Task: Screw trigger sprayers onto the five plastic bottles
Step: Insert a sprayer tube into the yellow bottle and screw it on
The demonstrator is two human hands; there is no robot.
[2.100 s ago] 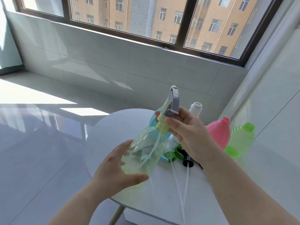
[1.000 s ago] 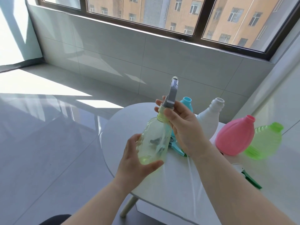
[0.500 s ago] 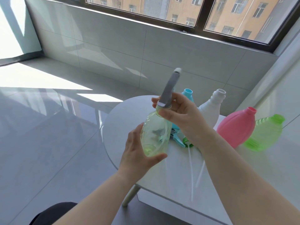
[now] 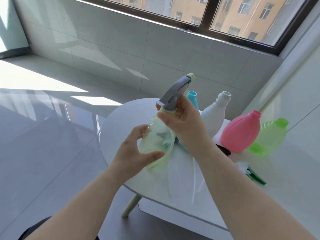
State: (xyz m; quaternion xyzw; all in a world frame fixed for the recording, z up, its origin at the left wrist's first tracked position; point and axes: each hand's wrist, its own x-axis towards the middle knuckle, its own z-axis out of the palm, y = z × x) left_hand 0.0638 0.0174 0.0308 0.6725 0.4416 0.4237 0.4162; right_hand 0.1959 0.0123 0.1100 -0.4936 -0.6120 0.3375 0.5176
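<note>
A pale yellow-green clear bottle (image 4: 156, 137) is held tilted above the left part of the round white table (image 4: 119, 116). My left hand (image 4: 136, 151) wraps its lower body. My right hand (image 4: 183, 123) grips the neck collar, where a grey trigger sprayer (image 4: 174, 91) sits on top with its nozzle pointing up and right. Behind stand a blue bottle (image 4: 192, 98), a white bottle (image 4: 216, 115), a pink bottle (image 4: 240, 134) and a green bottle (image 4: 267, 137), all without sprayers.
Loose sprayers lie on the table: a teal one (image 4: 181, 147) under my right wrist, a black one (image 4: 224, 149) by the pink bottle, a green and white one (image 4: 249, 172) at the right. Tiled walls close in behind and at the right. The table's left edge drops to the floor.
The sprayer head has turned on the bottle neck, its nozzle now pointing up and right. My hands and the bottle stay over the table's left part; the head camera has shifted.
</note>
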